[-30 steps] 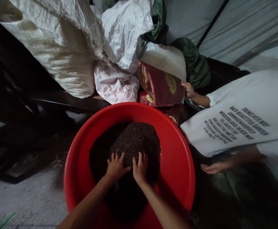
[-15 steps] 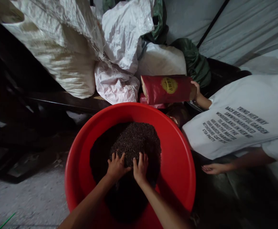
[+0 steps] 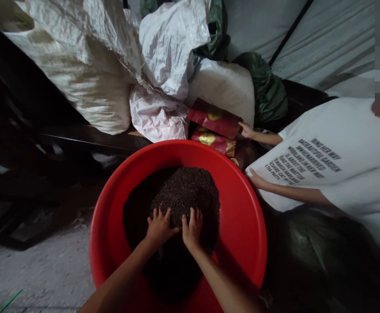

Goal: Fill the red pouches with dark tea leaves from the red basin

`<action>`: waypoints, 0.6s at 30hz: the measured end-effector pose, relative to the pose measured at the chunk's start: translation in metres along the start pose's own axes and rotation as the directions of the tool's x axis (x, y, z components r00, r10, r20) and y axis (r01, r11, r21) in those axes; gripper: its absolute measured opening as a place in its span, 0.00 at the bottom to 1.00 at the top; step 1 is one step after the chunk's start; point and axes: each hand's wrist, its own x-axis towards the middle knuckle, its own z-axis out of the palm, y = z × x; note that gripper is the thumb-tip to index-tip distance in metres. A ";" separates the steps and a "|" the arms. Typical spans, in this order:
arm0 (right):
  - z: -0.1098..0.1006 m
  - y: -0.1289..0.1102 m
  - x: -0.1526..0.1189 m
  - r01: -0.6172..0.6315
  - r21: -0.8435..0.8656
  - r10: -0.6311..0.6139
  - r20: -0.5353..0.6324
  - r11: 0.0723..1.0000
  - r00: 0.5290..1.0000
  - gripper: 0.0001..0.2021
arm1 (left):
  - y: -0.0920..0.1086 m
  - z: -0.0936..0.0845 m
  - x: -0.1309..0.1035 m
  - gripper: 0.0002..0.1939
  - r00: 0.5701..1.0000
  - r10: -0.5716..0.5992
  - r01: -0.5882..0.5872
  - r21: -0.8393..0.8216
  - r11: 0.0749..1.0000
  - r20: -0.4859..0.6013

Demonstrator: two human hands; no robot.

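Observation:
A wide red plastic tub point(image 3: 242, 208) holds a mound of dark, loose, shredded material point(image 3: 190, 184), which looks like dried tea leaves. Resting on the near slope of the mound is my left hand point(image 3: 159, 228), fingers spread and pointing away from me. Close to its right, my right hand point(image 3: 192, 228) also touches the mound with its fingers apart. Neither hand grips anything that I can see. Some fingertips are partly sunk in or hidden by the dark material. Deep shadow covers the material nearer to me.
Beyond the tub, a co-worker's hand point(image 3: 247, 130) holds a dark red bag point(image 3: 216, 119) above another red bag point(image 3: 212, 141). White woven sacks point(image 3: 173, 52) and a green sack point(image 3: 268, 91) stand behind. A dark plastic bag point(image 3: 307, 248) lies at the right.
The co-worker's red bag has moved left and down onto the other red bag. Their other hand has risen to the tub's right rim. My hands have stayed in place.

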 end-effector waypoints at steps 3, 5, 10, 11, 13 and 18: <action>0.000 0.000 0.001 -0.001 0.000 0.001 0.002 1.000 1.000 0.31 | 0.000 0.000 0.000 0.45 1.000 0.003 -0.003 -0.001 1.000 -0.006; 0.001 0.000 0.001 0.000 0.003 0.000 0.000 1.000 1.000 0.31 | 0.000 0.001 0.000 0.45 1.000 0.002 -0.002 -0.002 1.000 -0.005; 0.001 0.001 0.001 -0.015 0.012 0.015 0.008 1.000 1.000 0.32 | -0.001 0.002 0.001 0.46 1.000 -0.001 0.001 -0.007 1.000 -0.005; 0.001 0.001 0.000 -0.017 0.012 0.017 0.007 1.000 1.000 0.32 | -0.001 0.002 0.001 0.45 1.000 -0.001 0.001 -0.009 1.000 -0.005; 0.001 0.001 0.000 -0.017 0.013 0.017 0.002 1.000 1.000 0.32 | -0.001 0.002 0.001 0.45 1.000 0.000 0.000 -0.012 1.000 -0.003; 0.001 0.002 0.000 -0.008 0.023 0.009 -0.009 1.000 1.000 0.31 | 0.000 0.000 0.001 0.46 1.000 0.000 0.000 -0.010 1.000 -0.002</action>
